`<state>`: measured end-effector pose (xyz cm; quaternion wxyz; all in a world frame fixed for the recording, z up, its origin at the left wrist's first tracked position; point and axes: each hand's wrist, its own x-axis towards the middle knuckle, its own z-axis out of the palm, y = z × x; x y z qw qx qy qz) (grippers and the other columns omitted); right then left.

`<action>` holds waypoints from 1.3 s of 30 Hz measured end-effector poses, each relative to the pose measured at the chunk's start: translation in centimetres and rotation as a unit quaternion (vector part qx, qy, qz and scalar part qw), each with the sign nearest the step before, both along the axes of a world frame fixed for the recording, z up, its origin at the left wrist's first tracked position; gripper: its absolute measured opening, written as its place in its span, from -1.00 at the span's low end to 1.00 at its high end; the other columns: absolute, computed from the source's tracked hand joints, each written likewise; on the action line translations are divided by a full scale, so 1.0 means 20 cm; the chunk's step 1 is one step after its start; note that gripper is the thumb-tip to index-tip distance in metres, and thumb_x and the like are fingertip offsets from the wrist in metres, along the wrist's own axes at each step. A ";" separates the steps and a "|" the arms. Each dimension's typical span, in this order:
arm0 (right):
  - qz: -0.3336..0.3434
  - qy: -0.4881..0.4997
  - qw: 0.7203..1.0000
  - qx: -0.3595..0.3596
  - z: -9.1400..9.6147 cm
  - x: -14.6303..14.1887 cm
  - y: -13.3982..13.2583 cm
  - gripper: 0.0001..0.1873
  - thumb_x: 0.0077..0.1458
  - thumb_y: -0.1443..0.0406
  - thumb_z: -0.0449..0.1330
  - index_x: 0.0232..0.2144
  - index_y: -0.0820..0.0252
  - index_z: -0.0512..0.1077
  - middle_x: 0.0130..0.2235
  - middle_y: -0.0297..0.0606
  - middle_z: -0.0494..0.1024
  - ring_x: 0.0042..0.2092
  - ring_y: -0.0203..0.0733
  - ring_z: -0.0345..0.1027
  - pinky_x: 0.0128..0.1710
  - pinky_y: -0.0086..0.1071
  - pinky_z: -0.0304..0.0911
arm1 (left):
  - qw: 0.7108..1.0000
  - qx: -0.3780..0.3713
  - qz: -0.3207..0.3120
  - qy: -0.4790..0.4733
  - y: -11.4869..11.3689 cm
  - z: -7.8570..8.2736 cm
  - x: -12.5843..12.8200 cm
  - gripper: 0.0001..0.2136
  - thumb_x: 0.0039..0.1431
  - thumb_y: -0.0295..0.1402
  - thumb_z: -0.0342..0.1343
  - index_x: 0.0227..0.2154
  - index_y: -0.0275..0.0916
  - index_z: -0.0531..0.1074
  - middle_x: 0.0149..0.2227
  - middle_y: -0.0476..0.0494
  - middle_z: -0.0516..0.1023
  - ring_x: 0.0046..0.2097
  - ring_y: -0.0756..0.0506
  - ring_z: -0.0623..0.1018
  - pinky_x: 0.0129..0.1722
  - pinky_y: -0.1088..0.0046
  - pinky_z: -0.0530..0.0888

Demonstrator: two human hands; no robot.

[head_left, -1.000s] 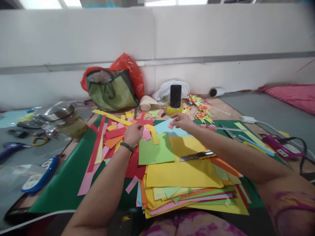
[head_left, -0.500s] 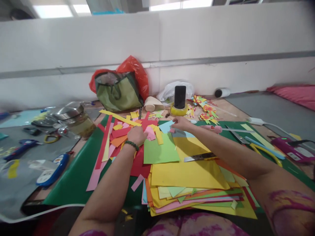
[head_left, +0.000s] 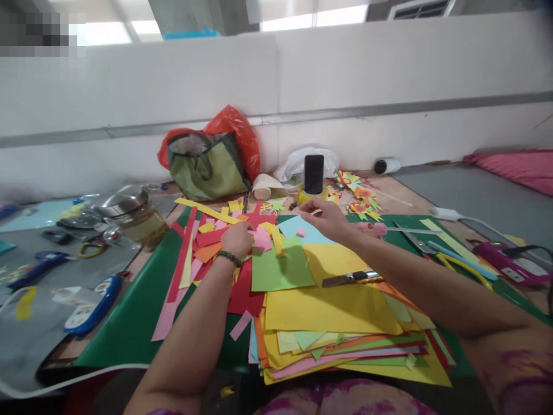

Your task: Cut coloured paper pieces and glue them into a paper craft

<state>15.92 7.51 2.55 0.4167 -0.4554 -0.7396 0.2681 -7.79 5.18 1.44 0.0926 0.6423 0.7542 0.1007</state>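
dark-green beaded bracelet (head_left: 230, 257), left side | short right sleeve (head_left: 525, 374), purple-patterned | top (head_left: 345, 399), purple-and-pale print

Seeing one small pink paper square (head_left: 300, 232) lying flat on a light-blue sheet (head_left: 315, 236), pretty much by itself. Also spotting a messy little cluster of bigger pink pieces (head_left: 262, 240) further left, kinda overlapping the green sheet (head_left: 280, 271).

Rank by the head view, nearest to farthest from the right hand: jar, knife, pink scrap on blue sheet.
1. Pink scrap: on blue sheet, by the right hand.
2. Knife: on yellow paper, nearer the wearer.
3. Jar: far left, past the left hand.
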 end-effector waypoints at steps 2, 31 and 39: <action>0.012 -0.013 1.000 0.008 0.00 0.01 -0.03 -0.88 -0.02 0.36 0.17 -0.35 0.17 0.47 -0.27 -0.24 0.56 -0.24 -0.18 0.42 -0.24 -0.32 0.33 | 0.996 0.008 -0.024 -0.084 -0.01 0.02 0.01 -0.80 0.05 -0.47 0.02 -0.35 -0.24 0.55 -0.28 -0.21 0.64 -0.21 -0.18 0.60 -0.28 0.39 0.47; 0.043 -0.051 0.997 0.029 0.10 0.09 -0.29 -0.88 0.07 0.27 0.13 -0.35 0.14 0.46 -0.28 -0.23 0.56 -0.27 -0.19 0.41 -0.27 -0.34 0.34 | 0.973 0.131 -0.176 -0.073 -0.13 0.01 0.22 -0.81 0.18 -0.33 -0.04 -0.41 -0.22 0.47 -0.34 -0.17 0.55 -0.28 -0.11 0.49 -0.31 0.43 0.35; 0.121 -0.015 0.992 -0.041 0.00 0.01 -0.34 -0.73 0.03 0.26 0.18 -0.16 0.15 0.38 -0.31 -0.28 0.53 -0.32 -0.25 0.42 -0.31 -0.37 0.35 | 0.842 -0.017 -0.336 -0.422 -0.21 0.02 0.30 -0.84 -0.01 -0.26 0.08 -0.53 -0.22 0.25 -0.54 0.04 0.34 -0.48 0.03 0.35 -0.48 0.53 0.30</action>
